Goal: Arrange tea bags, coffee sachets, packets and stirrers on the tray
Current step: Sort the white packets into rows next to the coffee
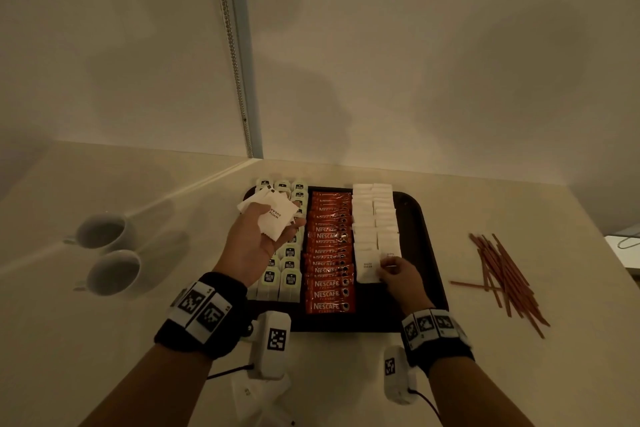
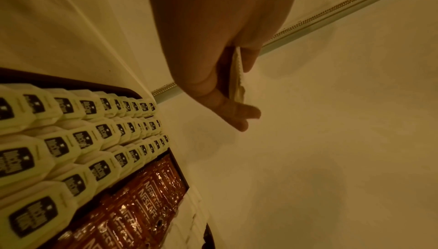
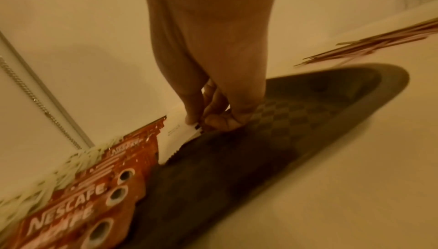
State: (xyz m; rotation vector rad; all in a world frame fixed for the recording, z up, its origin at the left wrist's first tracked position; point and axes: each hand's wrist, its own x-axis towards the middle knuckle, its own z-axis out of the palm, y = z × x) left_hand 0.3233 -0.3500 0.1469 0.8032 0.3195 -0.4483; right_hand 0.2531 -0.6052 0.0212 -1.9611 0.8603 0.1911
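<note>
A dark tray (image 1: 429, 246) holds rows of pale tea bags (image 1: 290, 279), a column of red coffee sachets (image 1: 329, 253) and two columns of white sugar packets (image 1: 374, 215). My left hand (image 1: 256, 236) hovers palm up above the tea bags and holds a small stack of white sugar packets (image 1: 273, 215), whose edge shows between thumb and fingers (image 2: 237, 73). My right hand (image 1: 398, 276) pinches one white sugar packet (image 3: 175, 131) at the near end of the right packet column, low on the tray (image 3: 308, 122). Brown stirrers (image 1: 505, 274) lie loose on the table, right of the tray.
Two white cups (image 1: 104, 253) stand on the table left of the tray. A wall rises just behind the tray, with a beaded chain (image 1: 235, 62) hanging at the corner. The tray's right strip (image 1: 412, 218) beside the sugar packets is bare.
</note>
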